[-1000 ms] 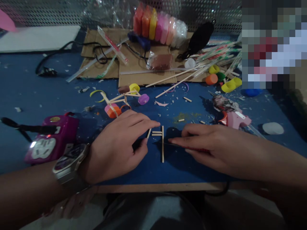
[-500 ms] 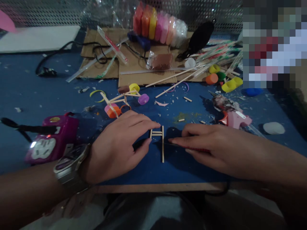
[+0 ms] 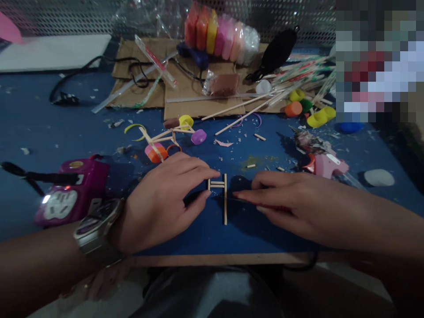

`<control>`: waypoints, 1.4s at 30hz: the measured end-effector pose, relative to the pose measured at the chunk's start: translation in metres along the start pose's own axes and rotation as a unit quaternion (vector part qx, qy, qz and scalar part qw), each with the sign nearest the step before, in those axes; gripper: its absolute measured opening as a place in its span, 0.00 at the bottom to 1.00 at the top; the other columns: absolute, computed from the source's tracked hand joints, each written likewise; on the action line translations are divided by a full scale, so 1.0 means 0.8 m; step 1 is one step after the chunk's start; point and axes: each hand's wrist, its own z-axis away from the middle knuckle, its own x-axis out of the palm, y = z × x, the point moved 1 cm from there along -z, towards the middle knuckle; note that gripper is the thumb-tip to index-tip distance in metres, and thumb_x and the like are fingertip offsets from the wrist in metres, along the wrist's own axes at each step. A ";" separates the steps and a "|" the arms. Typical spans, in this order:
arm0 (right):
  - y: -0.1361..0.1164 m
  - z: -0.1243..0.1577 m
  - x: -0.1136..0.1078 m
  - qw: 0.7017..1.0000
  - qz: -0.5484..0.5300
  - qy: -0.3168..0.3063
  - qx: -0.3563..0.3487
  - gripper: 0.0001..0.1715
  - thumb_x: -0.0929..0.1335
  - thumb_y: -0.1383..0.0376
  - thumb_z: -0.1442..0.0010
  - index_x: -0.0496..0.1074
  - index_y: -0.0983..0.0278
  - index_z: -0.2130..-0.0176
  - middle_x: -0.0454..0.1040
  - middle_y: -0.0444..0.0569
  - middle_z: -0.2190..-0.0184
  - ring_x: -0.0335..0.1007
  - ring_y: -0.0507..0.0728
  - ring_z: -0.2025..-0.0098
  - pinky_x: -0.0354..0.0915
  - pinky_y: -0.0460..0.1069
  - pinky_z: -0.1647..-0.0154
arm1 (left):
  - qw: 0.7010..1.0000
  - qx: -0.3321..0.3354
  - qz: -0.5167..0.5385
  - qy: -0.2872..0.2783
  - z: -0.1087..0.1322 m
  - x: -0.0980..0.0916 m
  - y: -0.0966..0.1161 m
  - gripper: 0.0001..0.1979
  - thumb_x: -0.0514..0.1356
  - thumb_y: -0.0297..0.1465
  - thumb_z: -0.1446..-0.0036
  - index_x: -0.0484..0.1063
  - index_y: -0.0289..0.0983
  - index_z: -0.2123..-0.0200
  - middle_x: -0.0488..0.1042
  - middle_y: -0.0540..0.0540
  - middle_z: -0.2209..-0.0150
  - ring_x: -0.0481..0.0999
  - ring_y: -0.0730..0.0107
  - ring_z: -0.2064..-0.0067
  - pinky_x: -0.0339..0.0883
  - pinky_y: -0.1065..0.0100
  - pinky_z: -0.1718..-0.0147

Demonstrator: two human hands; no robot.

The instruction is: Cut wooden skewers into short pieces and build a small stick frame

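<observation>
Watching through the head camera, I notice one clear change — the short pale wooden stick (image 3: 209,183), which a second ago leaned away, now stands against the left ends of the two short wooden crosspieces (image 3: 217,184). Their right ends meet the long pale wooden stick (image 3: 225,201), so together they form a small ladder-like shape, flat on the blue tabletop (image 3: 185,240). For the work, I judge this means both sides of the shape are placed; whether anything is bonded, I cannot tell.

My left hand (image 3: 168,190) has thumb and forefinger moderately apart, holding the short stick between them near its two ends. My right hand (image 3: 291,198) has not moved noticeably; its fingers are narrow, closed around a slim red tool (image 3: 276,206) — mostly hidden, so I cannot say what kind. Its tip side points toward the long stick, apart from it. Beyond the left hand lies a stick model with coloured discs (image 3: 173,130), untouched by the fingertips.
</observation>
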 end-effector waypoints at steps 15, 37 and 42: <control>0.001 0.000 0.002 1.000 -0.004 -0.002 -0.001 0.29 0.64 0.71 0.26 0.76 0.53 0.33 0.77 0.47 0.54 0.80 0.54 0.56 0.70 0.49 0.56 | 1.000 0.015 0.009 0.003 -0.002 0.001 0.000 0.10 0.62 0.26 0.29 0.82 0.37 0.50 0.81 0.43 0.50 0.78 0.60 0.50 0.71 0.58 0.47; 0.003 0.001 0.004 1.000 -0.006 0.000 0.002 0.29 0.64 0.70 0.26 0.75 0.53 0.32 0.77 0.48 0.53 0.80 0.55 0.55 0.71 0.50 0.55 | 1.000 -0.007 0.021 -0.008 0.001 -0.003 0.003 0.10 0.61 0.27 0.29 0.78 0.40 0.48 0.82 0.45 0.49 0.79 0.61 0.48 0.71 0.58 0.43; 0.002 0.000 0.003 1.000 -0.005 -0.004 0.002 0.30 0.63 0.70 0.26 0.74 0.53 0.31 0.77 0.47 0.53 0.79 0.54 0.56 0.70 0.50 0.55 | 1.000 -0.007 0.016 -0.007 0.001 -0.004 0.003 0.10 0.61 0.27 0.29 0.78 0.39 0.48 0.82 0.45 0.49 0.80 0.60 0.48 0.71 0.57 0.42</control>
